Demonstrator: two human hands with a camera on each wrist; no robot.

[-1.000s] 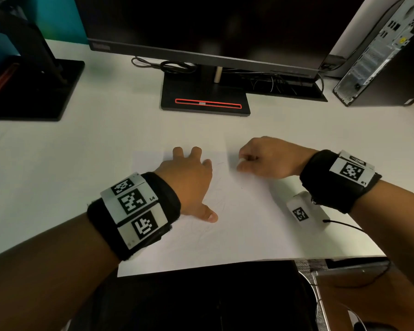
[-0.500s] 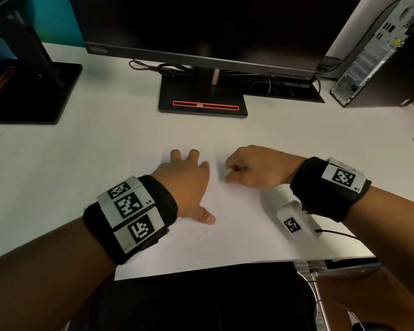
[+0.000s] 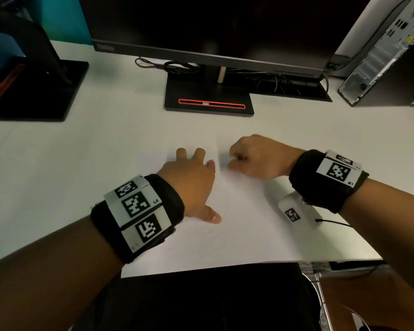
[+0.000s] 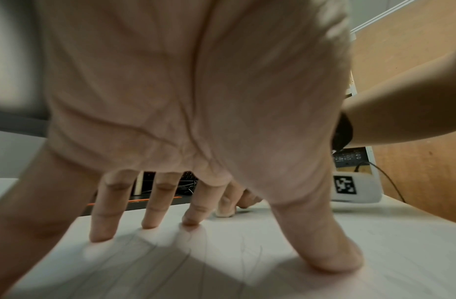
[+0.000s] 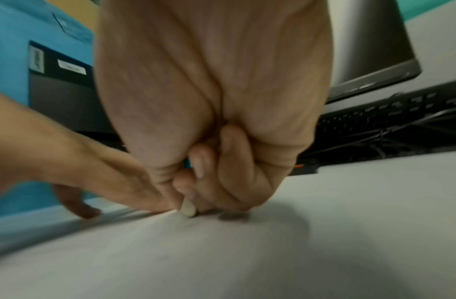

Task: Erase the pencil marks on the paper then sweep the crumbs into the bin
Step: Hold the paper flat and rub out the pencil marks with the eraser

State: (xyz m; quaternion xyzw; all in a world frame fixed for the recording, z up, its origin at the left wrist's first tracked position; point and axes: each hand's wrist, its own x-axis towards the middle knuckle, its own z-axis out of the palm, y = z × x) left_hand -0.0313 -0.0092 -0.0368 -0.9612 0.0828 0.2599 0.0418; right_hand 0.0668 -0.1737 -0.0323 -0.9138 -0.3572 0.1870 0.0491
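Note:
A white sheet of paper [image 3: 244, 235] lies on the white desk, with faint pencil marks [image 3: 213, 230] near its middle. My left hand [image 3: 191, 182] lies flat on the paper with fingers spread, pressing it down; the left wrist view shows its fingertips [image 4: 150, 222] and thumb on the sheet. My right hand [image 3: 256, 158] is curled just right of it, and pinches a small white eraser [image 5: 188, 209] whose tip touches the paper [image 5: 247, 252]. The eraser [image 4: 225, 213] also shows beyond my left fingers. No bin is in view.
A monitor on a black stand [image 3: 208, 99] is behind the paper, with cables and a keyboard [image 5: 390, 115] beneath it. A computer tower [image 3: 387, 56] stands at the back right, a second black stand [image 3: 34, 91] at the back left. The desk edge [image 3: 344, 261] runs close to me.
My right hand with the eraser has shifted left along the paper, toward my left hand. The left hand has stayed flat in place.

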